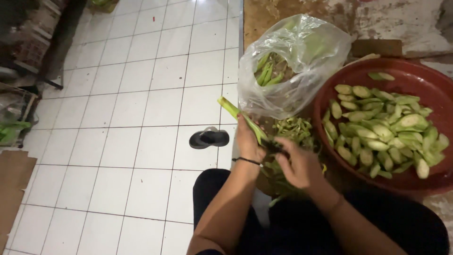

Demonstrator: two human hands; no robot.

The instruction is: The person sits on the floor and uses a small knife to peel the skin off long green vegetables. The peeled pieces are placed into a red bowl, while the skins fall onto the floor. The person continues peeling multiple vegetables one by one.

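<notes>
— So, what do you have in your hands?

— My left hand point(248, 141) is closed around a long green vegetable stalk point(240, 115). The fingers grasp its lower part, and the free end points up and to the left, over the white tiled floor point(132, 118). My right hand point(302, 165) is just beside the left one, and its fingers are clenched on a small dark tool point(275, 147) that touches the stalk where the two hands meet. I think it is a knife, but it is too dark to tell.

— And what is around the hands?

— Under and behind them lies a heap of green peelings point(293, 130). To the right is a big red basin point(330, 101); it holds many pale green cut pieces point(384, 130), and they fill mostly its middle and right side. Just behind my hands, touching the left rim of the basin, stands a clear plastic bag point(292, 66) with more green stalks inside. On the floor, near my left hand, lies one dark sandal point(209, 138). I have a thin dark band point(247, 161) on my left wrist.
</notes>
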